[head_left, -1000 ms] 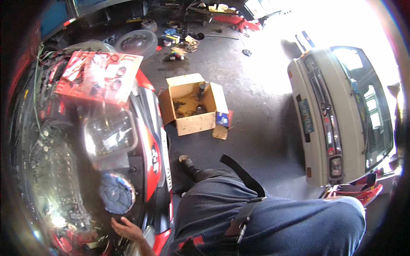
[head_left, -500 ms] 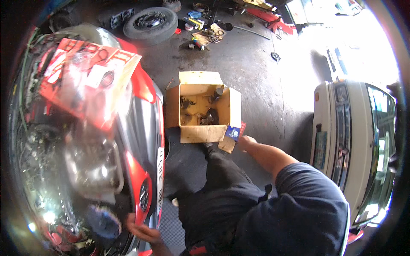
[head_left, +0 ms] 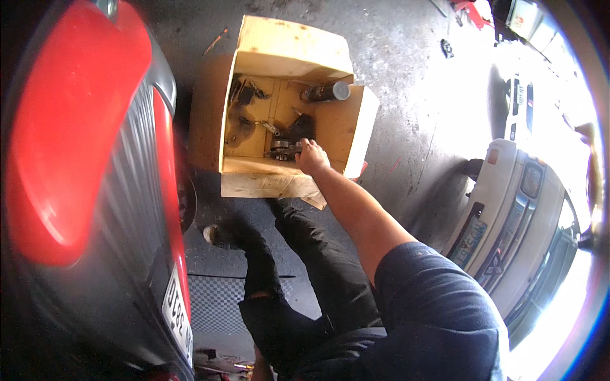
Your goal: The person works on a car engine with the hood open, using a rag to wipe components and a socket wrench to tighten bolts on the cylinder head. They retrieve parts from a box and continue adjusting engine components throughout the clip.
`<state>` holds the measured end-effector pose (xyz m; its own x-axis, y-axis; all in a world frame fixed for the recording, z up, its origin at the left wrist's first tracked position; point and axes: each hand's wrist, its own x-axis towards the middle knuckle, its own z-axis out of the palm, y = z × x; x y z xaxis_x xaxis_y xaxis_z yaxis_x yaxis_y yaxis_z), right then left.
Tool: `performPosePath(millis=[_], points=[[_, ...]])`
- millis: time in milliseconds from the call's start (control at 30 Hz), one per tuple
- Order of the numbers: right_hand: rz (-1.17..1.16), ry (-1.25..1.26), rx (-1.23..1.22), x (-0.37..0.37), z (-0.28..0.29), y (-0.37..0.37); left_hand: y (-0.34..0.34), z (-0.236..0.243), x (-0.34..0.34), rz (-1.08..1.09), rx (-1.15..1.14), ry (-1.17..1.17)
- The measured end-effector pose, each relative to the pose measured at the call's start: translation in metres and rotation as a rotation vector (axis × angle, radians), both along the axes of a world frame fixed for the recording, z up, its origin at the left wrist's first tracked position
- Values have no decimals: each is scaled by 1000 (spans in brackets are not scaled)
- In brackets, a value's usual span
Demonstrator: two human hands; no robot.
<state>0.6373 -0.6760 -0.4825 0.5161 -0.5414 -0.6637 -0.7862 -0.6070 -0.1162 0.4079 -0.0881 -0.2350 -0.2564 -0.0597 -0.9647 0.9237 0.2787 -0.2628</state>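
Observation:
An open cardboard box [head_left: 273,185] stands on the floor in front of my legs, its flaps folded outward. My right hand [head_left: 311,157] reaches into its near right corner, fingers curled on a metal car part [head_left: 281,150] with a round, pulley-like end. Part of the fingers' grip is hidden. Beside it lie a slim metal piece [head_left: 269,128] and a dark part [head_left: 301,126]. A dark spray can [head_left: 327,93] leans at the box's right side, with small black parts [head_left: 246,94] at the left. Only a sliver of skin from my left arm shows at the lower edge.
Close on the left is a car's red and black front bumper [head_left: 121,159]. A white vehicle [head_left: 502,209] stands to the right. A checkered mat [head_left: 216,305] lies under my feet, and a small dark object [head_left: 447,48] is on the floor far right.
My right hand has moved from the blue and red package by the box's corner into the box, onto the metal part. My left hand has left the view. The box now appears larger and closer.

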Motion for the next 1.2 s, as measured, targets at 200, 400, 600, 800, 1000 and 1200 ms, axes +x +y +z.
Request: performPosePath(millis=[200,400,600,800,1000,1200], points=[[103,230,130,25,-68,-21,-30,-24,38,48,20,-112],[280,201,153,30,-17,-29,-31,-42,19,-74,105,-213],[40,-32,177,35,13,-34,-39,-56,36,-831,396,-583],[-1238,-475,687,35,-64,-9,-180,-75,162,-877,-185,-1534],[-1144,-493,1149,19,-108,23,-336,-4,226,-426,-587,-619],[99,-3,289,20,-163,-27,-355,-14,199,-549,-1059,-986]])
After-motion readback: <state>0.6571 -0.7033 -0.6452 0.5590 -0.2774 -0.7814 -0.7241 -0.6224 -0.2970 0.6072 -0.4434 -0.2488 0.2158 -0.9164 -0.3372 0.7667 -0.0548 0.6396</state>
